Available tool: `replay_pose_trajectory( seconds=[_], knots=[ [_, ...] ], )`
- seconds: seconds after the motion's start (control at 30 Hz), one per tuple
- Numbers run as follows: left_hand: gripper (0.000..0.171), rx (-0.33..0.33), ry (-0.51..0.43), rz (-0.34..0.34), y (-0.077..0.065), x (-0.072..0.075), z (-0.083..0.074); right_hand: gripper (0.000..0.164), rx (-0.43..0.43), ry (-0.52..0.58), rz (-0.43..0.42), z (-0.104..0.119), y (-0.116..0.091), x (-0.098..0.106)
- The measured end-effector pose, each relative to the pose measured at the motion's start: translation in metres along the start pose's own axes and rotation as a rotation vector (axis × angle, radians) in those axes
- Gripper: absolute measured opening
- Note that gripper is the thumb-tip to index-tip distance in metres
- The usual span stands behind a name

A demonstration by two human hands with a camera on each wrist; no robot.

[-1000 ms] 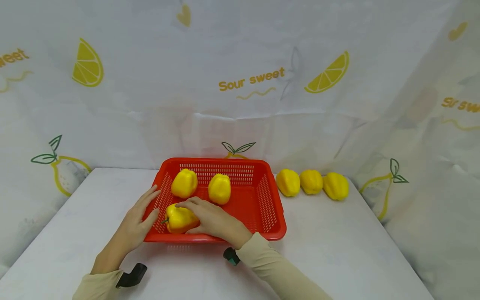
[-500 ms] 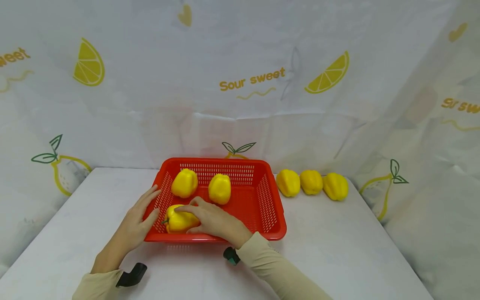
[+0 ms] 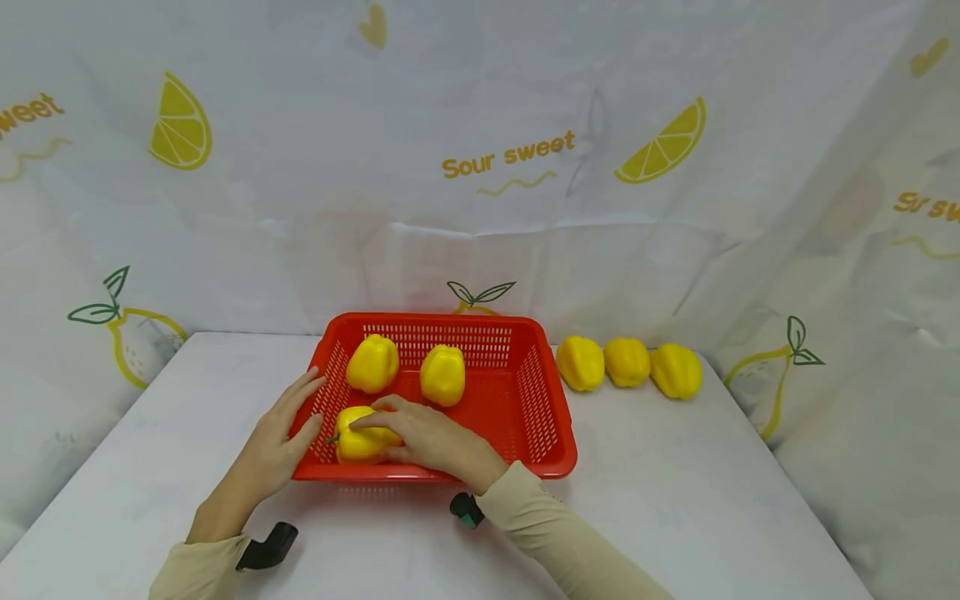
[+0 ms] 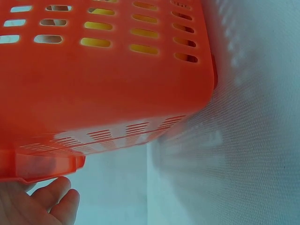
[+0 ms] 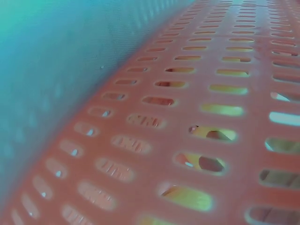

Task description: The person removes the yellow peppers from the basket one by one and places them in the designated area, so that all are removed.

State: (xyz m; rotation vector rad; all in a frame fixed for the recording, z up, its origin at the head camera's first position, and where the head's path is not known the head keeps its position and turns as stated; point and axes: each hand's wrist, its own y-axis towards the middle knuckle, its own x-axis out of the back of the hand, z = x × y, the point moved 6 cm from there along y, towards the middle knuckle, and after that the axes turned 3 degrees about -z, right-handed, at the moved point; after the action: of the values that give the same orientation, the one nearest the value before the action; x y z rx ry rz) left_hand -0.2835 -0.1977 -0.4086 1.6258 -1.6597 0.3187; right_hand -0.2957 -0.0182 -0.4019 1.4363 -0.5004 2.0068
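Note:
Inside the red perforated basket (image 3: 495, 417), my right hand (image 3: 431, 437) holds a yellow bell pepper (image 3: 360, 435) at the front left corner. Its fingers lie over the pepper's top and right side, and the green stem points left. My left hand (image 3: 273, 446) is at the basket's left rim with fingers extended; in the left wrist view, its fingertips (image 4: 65, 206) show just below the rim's lip. Two more yellow bell peppers, a left one (image 3: 372, 364) and a right one (image 3: 442, 376), sit farther back in the basket. Through the slots, the right wrist view shows yellow pepper skin.
Outside the basket to the right, three yellow bell peppers stand in a row: a near one (image 3: 581, 364), a middle one (image 3: 627, 362) and an outer one (image 3: 677, 371). They rest on the white table (image 3: 675, 492). A lemon-print cloth (image 3: 337, 183) hangs behind.
The right hand's fingers have shifted slightly on the pepper, with the thumb now less visible. The left hand stays at the rim. The whole head view has shifted a little.

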Motion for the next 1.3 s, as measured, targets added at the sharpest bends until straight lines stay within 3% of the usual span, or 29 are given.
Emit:
replay_pose_trajectory(
  seconds=[0.6, 1.03, 1.3],
  knots=[
    [0.051, -0.003, 0.005, -0.008, 0.0, 0.002, 0.0, 0.051, -0.097, 0.045, -0.048, -0.005, 0.0, 0.003],
    [0.052, -0.004, -0.02, -0.003, -0.002, -0.001, 0.002, 0.047, -0.092, -0.091, -0.112, 0.001, -0.002, 0.008],
    [0.052, -0.007, -0.011, -0.006, -0.001, 0.0, 0.0, 0.05, -0.114, -0.107, -0.086, 0.014, 0.001, 0.013]
  ],
)
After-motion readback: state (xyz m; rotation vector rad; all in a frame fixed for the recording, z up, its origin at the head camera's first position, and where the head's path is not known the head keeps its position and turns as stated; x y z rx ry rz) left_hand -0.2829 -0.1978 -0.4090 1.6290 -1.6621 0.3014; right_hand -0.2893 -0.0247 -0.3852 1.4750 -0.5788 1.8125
